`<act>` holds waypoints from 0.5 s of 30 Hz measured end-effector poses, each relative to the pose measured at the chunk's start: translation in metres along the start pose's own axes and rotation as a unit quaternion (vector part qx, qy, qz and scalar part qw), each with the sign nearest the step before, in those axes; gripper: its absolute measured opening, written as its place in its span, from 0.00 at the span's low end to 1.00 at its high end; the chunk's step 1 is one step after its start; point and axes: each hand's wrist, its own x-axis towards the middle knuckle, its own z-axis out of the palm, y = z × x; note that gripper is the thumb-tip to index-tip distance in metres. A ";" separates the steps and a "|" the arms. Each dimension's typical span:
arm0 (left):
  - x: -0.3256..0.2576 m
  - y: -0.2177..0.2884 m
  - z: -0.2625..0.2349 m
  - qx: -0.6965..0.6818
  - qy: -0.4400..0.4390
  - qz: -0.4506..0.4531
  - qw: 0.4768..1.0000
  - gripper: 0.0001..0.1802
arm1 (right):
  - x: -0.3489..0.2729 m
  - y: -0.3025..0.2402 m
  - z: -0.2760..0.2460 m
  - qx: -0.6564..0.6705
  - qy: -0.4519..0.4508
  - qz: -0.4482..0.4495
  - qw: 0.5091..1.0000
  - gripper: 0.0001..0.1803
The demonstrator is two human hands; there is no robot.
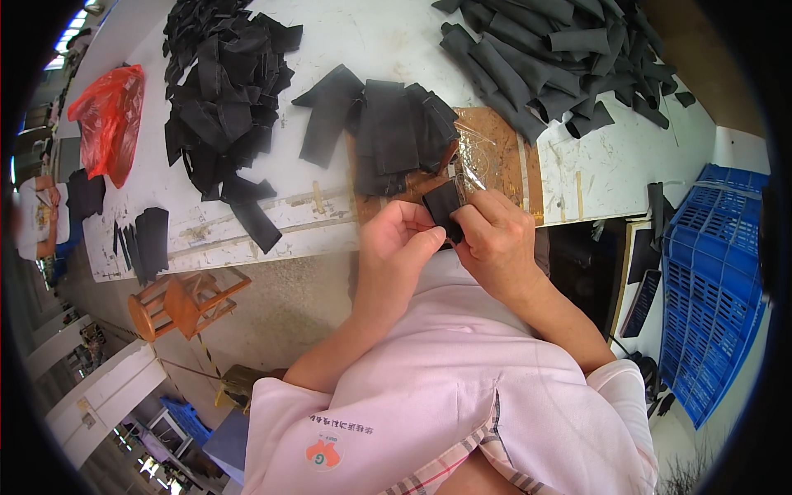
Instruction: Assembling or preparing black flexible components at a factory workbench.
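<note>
my left hand (pixel 396 239) and my right hand (pixel 495 239) meet at the middle of the frame, just in front of my pink shirt (pixel 462 388), and both pinch a small black fabric piece (pixel 443 206). the fingers of each hand are curled and closed on that piece, the left from its lower left side, the right from its right side with the thumb over its lower edge. the piece stands above my knuckles, over the near edge of the white worktable (pixel 594 173).

just beyond it, touching the table, lies a brown board (pixel 503 140) with a crumpled bit of clear plastic film (pixel 478 153) on it. a loose stack of black fabric strips (pixel 388 128) overlaps the board's left part. a big heap of black fabric pieces (pixel 223 91) fills the upper left of the frame, and a pile of dark grey tubes (pixel 553 58) fills the upper right. a red plastic bag (pixel 111 120) lies at the far left of the table. a small wooden stool (pixel 186 301) stands on the floor at the lower left, and a blue plastic crate (pixel 709 280) sits at the right edge.
</note>
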 end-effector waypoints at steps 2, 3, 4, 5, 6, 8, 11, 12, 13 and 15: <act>0.000 0.000 0.000 0.013 -0.002 -0.004 1.000 0.04 | 0.000 0.000 -0.001 0.020 -0.008 0.008 1.000 0.11; 0.000 0.000 -0.001 0.013 -0.002 -0.004 1.000 0.04 | 0.000 0.000 -0.001 0.020 -0.008 0.008 1.000 0.11; 0.000 0.001 -0.002 0.002 -0.002 -0.022 1.000 0.05 | 0.000 0.000 -0.002 0.021 -0.011 0.008 1.000 0.11; 0.001 0.001 -0.003 -0.009 -0.003 -0.039 0.999 0.05 | 0.000 0.000 -0.002 0.023 -0.014 0.008 1.000 0.11; 0.002 0.001 -0.003 -0.008 -0.003 -0.040 0.999 0.05 | 0.000 0.000 -0.001 0.023 -0.015 0.009 1.000 0.11; 0.002 0.003 -0.005 -0.046 0.021 -0.059 0.997 0.06 | 0.001 -0.001 -0.001 0.022 -0.006 0.002 1.000 0.11; 0.005 0.003 -0.007 -0.046 0.033 -0.057 0.997 0.06 | 0.001 -0.001 -0.002 0.019 -0.015 0.002 1.000 0.11; 0.006 0.003 -0.008 -0.046 0.034 -0.057 0.997 0.06 | 0.002 -0.001 -0.001 0.019 -0.016 0.002 1.000 0.11; 0.007 0.003 -0.008 -0.051 0.036 -0.057 0.996 0.06 | 0.002 -0.001 -0.001 0.018 -0.013 0.001 1.000 0.10; 0.008 0.003 -0.009 -0.056 0.038 -0.057 0.996 0.06 | 0.002 0.000 0.000 0.017 -0.011 0.000 1.000 0.10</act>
